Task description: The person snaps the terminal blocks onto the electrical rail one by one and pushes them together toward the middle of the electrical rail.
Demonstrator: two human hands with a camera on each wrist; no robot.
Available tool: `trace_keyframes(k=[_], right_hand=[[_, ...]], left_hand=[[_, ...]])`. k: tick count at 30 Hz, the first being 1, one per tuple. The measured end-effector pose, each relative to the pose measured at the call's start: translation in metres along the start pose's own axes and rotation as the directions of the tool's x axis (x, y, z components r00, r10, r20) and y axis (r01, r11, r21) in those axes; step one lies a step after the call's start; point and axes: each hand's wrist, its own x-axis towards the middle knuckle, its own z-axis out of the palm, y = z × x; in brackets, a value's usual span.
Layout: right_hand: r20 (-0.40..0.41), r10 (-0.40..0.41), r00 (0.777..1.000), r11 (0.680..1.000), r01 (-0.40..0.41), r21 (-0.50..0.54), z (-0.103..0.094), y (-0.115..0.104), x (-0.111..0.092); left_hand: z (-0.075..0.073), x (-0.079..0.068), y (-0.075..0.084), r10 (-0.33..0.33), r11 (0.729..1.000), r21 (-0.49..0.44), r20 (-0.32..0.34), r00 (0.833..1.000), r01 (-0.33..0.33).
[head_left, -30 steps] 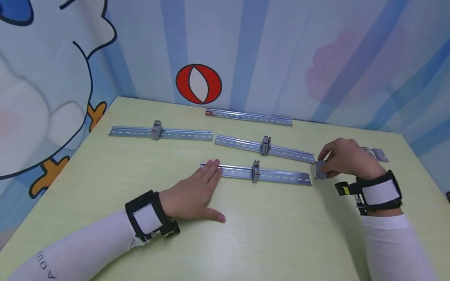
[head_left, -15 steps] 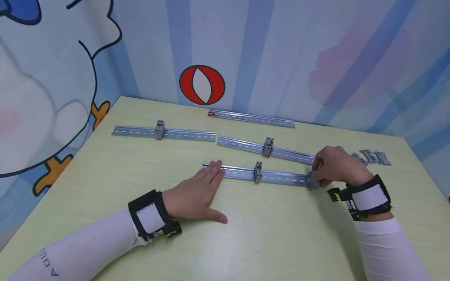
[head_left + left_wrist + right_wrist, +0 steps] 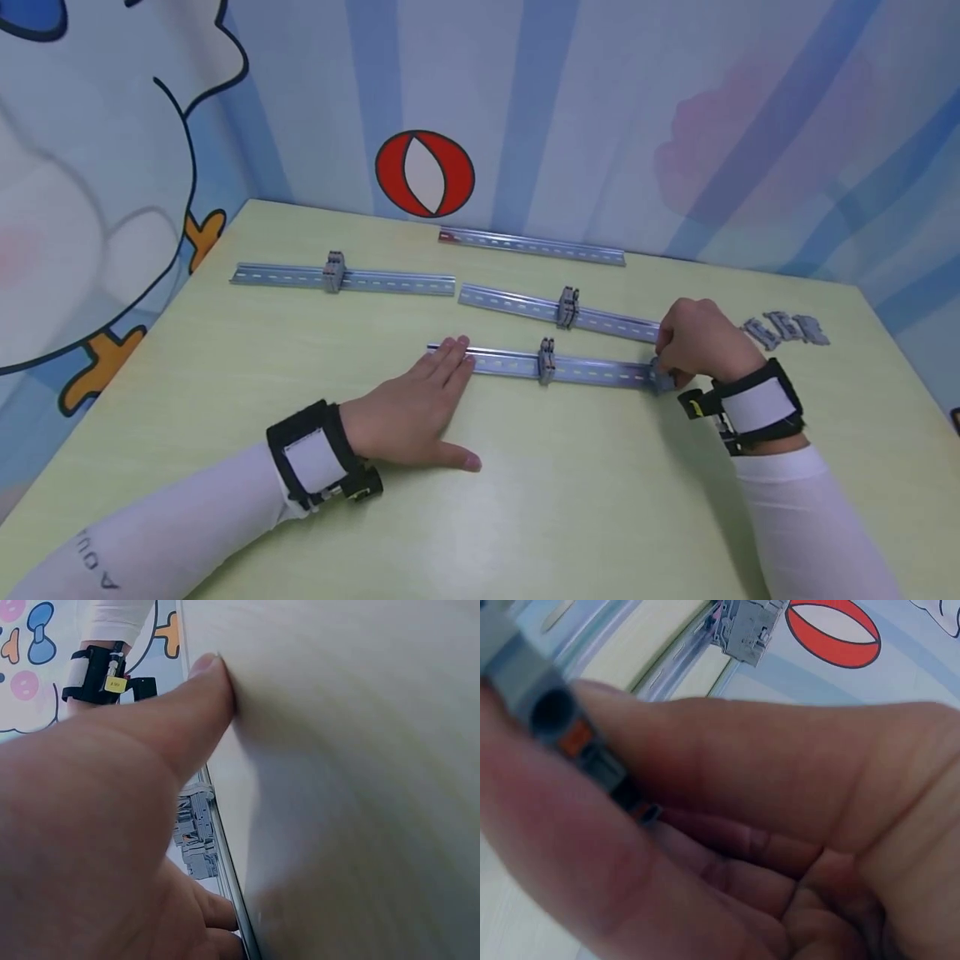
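Note:
A slotted metal DIN rail (image 3: 600,372) lies nearest me, with grey terminal blocks (image 3: 547,362) clipped near its middle. My left hand (image 3: 408,412) rests flat across the rail's left end, thumb spread on the table; in the left wrist view those clipped blocks (image 3: 195,832) show beyond the thumb. At the rail's right end my right hand (image 3: 705,342) pinches another grey terminal block (image 3: 660,379) between thumb and fingers. In the right wrist view this terminal block (image 3: 592,750) shows a round hole and an orange part; its foot is hidden there.
Three loose terminal blocks (image 3: 785,327) lie right of my right hand. Behind the near rail are a middle rail (image 3: 517,304) and a left rail (image 3: 397,283), both with blocks clipped on. A bare rail (image 3: 532,244) lies along the patterned wall (image 3: 600,108).
My right hand has moved left with the terminal block, from beside the near rail onto its right end. The loose blocks behind it have come into fuller view. My left hand stays put.

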Motion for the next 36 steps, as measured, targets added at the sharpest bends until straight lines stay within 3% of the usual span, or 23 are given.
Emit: trace_keyframes(k=[8,14,20,28,32,36], right_hand=[[-0.025,0.013,1.0,0.994,-0.016,-0.106,-0.003,-0.012,0.008],[-0.01,0.024,1.0,0.997,-0.025,-0.078,-0.004,-0.014,0.014],[-0.023,0.043,0.999,0.991,-0.046,-0.128,0.003,-0.016,0.013],[0.136,-0.025,0.99,0.996,0.013,0.087,-0.016,0.014,-0.006],[0.206,-0.09,0.974,0.979,0.049,0.197,-0.024,0.034,-0.006],[0.26,-0.113,0.959,0.95,0.028,0.312,-0.024,0.05,-0.001]], left_hand=[[-0.002,0.0,0.001,0.008,1.0,-0.007,-0.004,1.0,-0.008],[-0.005,-0.001,-0.001,-0.013,1.0,-0.015,-0.006,1.0,0.013],[-0.003,-0.001,0.002,-0.018,1.0,-0.021,-0.001,1.0,0.018],[-0.003,-0.002,0.003,-0.024,1.0,-0.013,-0.002,1.0,0.024],[-0.003,-0.001,0.003,-0.023,1.0,-0.012,-0.004,1.0,0.023],[-0.003,0.0,0.003,-0.021,1.0,-0.019,-0.003,1.0,0.021]])
